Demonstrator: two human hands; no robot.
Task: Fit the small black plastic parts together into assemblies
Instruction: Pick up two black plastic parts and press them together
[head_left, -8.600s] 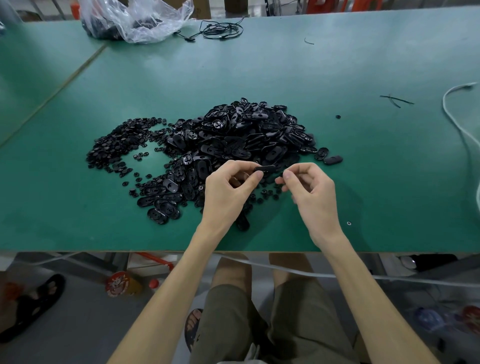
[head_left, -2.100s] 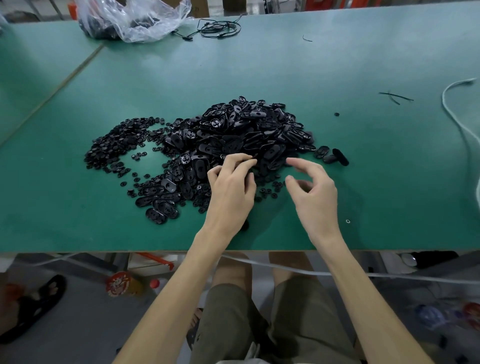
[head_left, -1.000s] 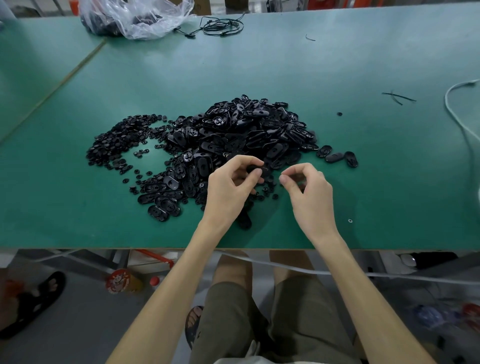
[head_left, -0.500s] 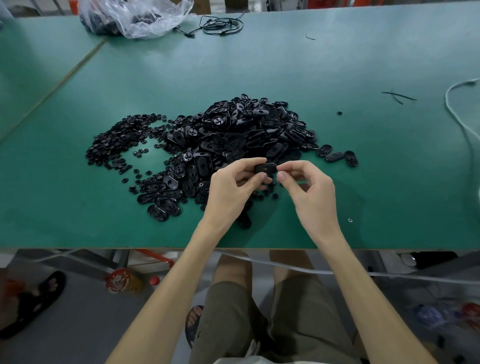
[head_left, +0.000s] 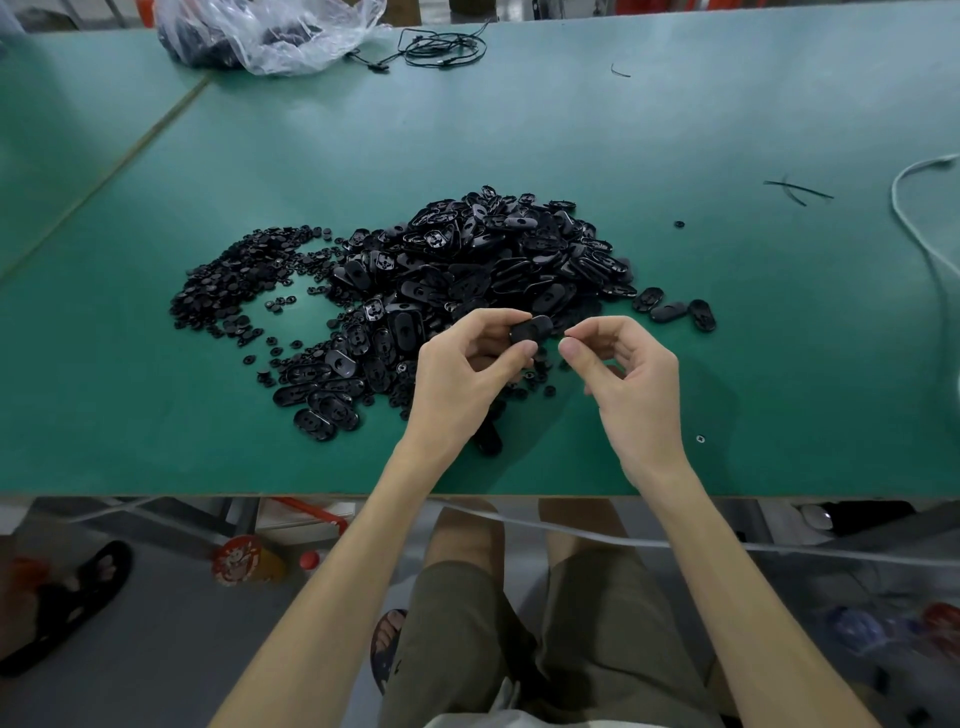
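A large heap of black oval plastic shells (head_left: 493, 260) lies mid-table, with a spread of small round black pieces (head_left: 239, 280) to its left. My left hand (head_left: 467, 369) pinches one oval shell (head_left: 531, 329) between thumb and fingertips, just above the heap's near edge. My right hand (head_left: 628, 374) hovers a finger's width right of that shell, thumb and forefinger pressed together; I cannot see whether a small piece sits between them. Three oval parts (head_left: 670, 309) lie apart at the heap's right end.
The green table (head_left: 779, 364) ends in a front edge under my wrists. A clear plastic bag (head_left: 270, 31) and black wire (head_left: 441, 49) lie at the back, a white cable (head_left: 924, 234) far right. One oval part (head_left: 488, 441) lies by my left wrist.
Both hands took parts from the heap and met at the oval shell half a second ago. Now my right fingertips have drawn slightly right, off the shell; my left hand still holds it.
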